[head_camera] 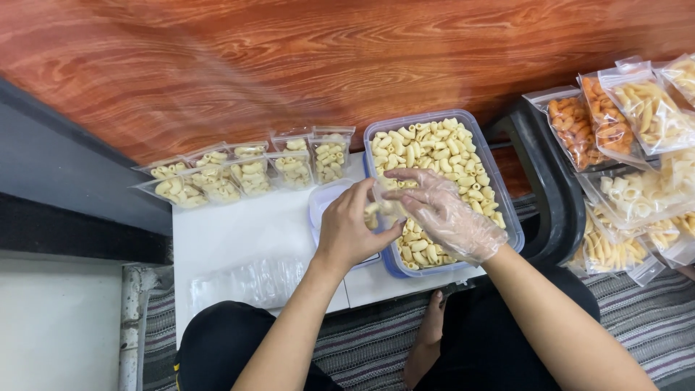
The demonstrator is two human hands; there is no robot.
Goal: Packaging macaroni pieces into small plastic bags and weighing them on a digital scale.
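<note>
Low white tabletop [239,232]: bare left hand [352,230] pinches small clear plastic bag [382,210], gloved right hand [441,210] grips macaroni; the floppy mouth between them could spill pieces.

Bright, even light falls from above, with soft, faint shadows. Mild glare sits on the glossy reddish wood-grain wall panel [326,58] and the clear plastic bags of pasta [637,108]. Lines bow toward the edges; the centre is sharp.

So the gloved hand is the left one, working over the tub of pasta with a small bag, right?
Not quite. The head view shows the clear glove on the right hand; the left hand is bare. The rest holds: both work a small bag over the tub of pasta.
</note>
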